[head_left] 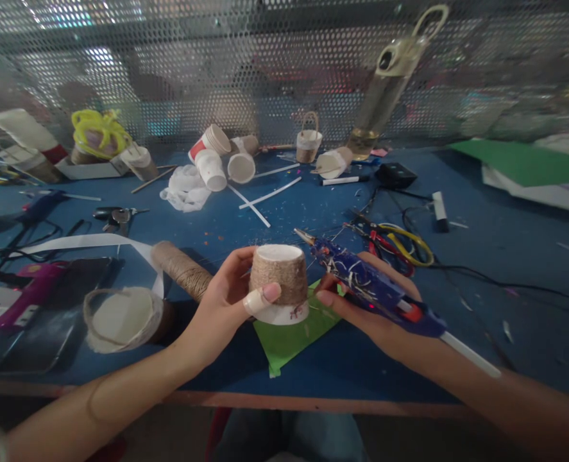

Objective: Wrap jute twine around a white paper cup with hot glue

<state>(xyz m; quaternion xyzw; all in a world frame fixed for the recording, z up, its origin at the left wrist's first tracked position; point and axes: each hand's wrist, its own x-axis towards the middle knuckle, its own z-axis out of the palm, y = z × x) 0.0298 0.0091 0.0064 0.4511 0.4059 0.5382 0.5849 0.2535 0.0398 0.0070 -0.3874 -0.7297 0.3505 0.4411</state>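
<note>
Head view, the only one: item, one twine-wrapped cup (288,282), held narrower end up above the middle of the desk's near edge (361,405), with a bare white band round its lower rim. Your left hand (224,289) grips it from the side, thumb in front, fingers curled behind. Item, one blue glue gun (361,273), carried in your right hand (385,330), a white glue stick (471,355) jutting from its rear towards the near right corner; the nozzle (305,236) points at the far edge, just above and beside the cup, apart from it. Your right fingertips pinch close by the cup's right side; you cannot tell from here whether they hold a strand. Item, one green sheet (288,343), lying under the cup near the near edge. Item, one twine roll (181,266), left of your left hand. Item, one handled cup (120,317), towards the near left corner. Handling notes, by judgement: turn the cup rather than reaching round it; bring the nozzle close to the twine's edge and lay a thin line; steer the hot tip clear of your left fingers, and hold the cup lightly, lest its wall dent.
</note>
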